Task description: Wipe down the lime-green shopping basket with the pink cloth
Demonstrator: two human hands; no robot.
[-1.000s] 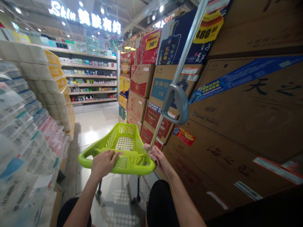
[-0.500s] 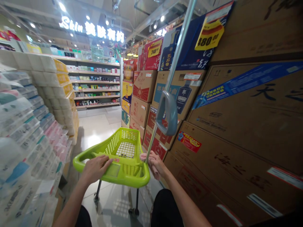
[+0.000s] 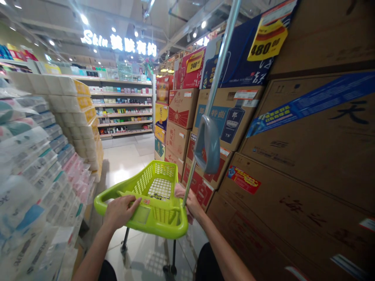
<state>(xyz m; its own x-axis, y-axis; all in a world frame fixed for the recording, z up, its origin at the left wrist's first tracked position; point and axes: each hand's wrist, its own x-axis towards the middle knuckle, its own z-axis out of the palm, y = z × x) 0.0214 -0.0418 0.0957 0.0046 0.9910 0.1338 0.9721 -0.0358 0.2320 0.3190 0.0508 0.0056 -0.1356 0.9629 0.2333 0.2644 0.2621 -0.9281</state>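
Observation:
A lime-green plastic shopping cart stands in front of me on dark legs with wheels, its mesh basket showing nothing inside. My left hand grips the rear edge of the cart, its fingers lying over the top. At the cart's right side, my right hand holds a pink cloth against the rim. A metal pole rises from the rear right corner, passing in front of my right hand. Partway up it is a grey loop handle, which neither hand touches.
Stacked cartons with price tags wall in the right side. On the left are piles of plastic-wrapped packs and yellow-white paper packs. Product shelves stand beyond the tiled floor.
My right hand and the cloth have shifted slightly forward along the cart's side. My left hand keeps its hold. The whole view has turned a little to the left.

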